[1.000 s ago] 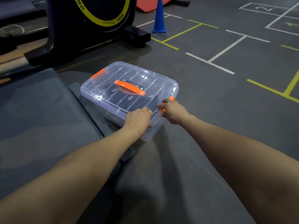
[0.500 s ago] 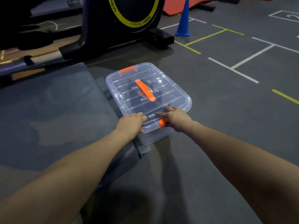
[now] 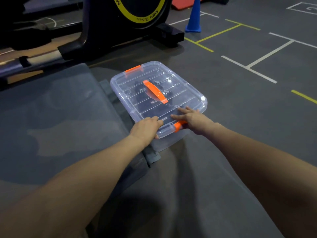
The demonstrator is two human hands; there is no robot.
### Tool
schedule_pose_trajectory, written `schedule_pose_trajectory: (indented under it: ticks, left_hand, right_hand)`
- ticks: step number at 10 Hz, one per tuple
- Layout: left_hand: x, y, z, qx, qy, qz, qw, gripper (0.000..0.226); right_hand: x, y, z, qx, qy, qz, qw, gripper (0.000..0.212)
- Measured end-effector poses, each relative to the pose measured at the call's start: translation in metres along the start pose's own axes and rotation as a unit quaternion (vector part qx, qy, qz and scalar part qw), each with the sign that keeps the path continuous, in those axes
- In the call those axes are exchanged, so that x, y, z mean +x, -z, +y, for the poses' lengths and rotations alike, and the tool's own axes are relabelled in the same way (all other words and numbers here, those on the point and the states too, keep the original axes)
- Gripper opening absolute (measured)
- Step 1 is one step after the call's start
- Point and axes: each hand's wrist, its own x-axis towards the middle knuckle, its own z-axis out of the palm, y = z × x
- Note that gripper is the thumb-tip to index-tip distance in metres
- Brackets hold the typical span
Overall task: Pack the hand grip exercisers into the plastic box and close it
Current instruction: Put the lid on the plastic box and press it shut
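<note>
Gym floor [image 3: 240,103] carried the plastic box [image 3: 158,100], lid on, long axis running away from the person. Left hand [image 3: 145,128] gripped the near rim; right hand [image 3: 192,120] lay flat-fingered over the near orange latch [image 3: 178,126], possibly not yet snapped.

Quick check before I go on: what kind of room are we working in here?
Most likely a gym or fitness studio: an exercise bike with a yellow-ringed flywheel, a blue training cone, and painted drill lines on the dark floor.
</note>
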Motion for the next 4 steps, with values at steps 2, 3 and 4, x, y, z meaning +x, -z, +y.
schedule_pose_trajectory:
  ticks: [2, 3, 4]
  left_hand:
    - [0.002, 0.0, 0.0, 0.007, -0.002, 0.001, 1.0, 0.024]
    - [0.007, 0.001, -0.007, 0.01, -0.004, -0.027, 1.0, 0.031]
    - [0.019, 0.006, -0.028, -0.101, 0.0, -0.05, 0.994, 0.04]
  right_hand:
    - [0.0, 0.002, -0.001, -0.021, 0.005, -0.005, 1.0, 0.062]
    - [0.002, 0.001, 0.0, -0.029, -0.001, -0.01, 1.0, 0.063]
    - [0.02, 0.018, -0.002, -0.005, 0.022, -0.037, 0.999, 0.057]
